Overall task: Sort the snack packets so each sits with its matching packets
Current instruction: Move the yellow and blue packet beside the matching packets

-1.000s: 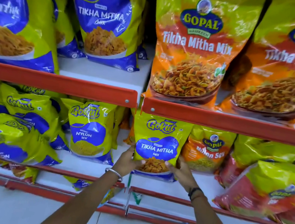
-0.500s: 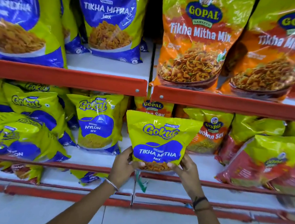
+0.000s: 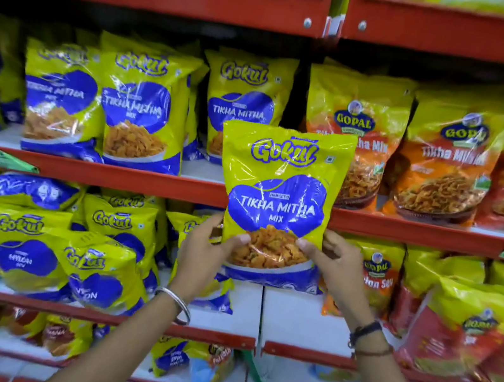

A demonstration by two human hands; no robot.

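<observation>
A yellow and blue Gokul Tikha Mitha Mix packet (image 3: 278, 195) is held upright in front of the red shelf edge, its top level with the middle shelf. My left hand (image 3: 205, 251) grips its lower left corner and my right hand (image 3: 333, 267) grips its lower right corner. Matching Gokul Tikha Mitha Mix packets (image 3: 141, 115) stand on the middle shelf to the left, one (image 3: 242, 99) just behind the held packet. Orange Gopal Tikha Mitha Mix packets (image 3: 448, 167) stand on that shelf to the right.
Red shelf rails (image 3: 113, 176) run across the view. The lower shelf holds Gokul Nylon Sev packets (image 3: 33, 254) at the left, Gopal packets (image 3: 461, 329) at the right, and a bare white patch (image 3: 292, 321) between my wrists. Small packets (image 3: 207, 370) lie on the bottom shelf.
Both hands have lifted the Gokul packet off the lower shelf and raised it to the middle shelf. The view has tilted upward with it.
</observation>
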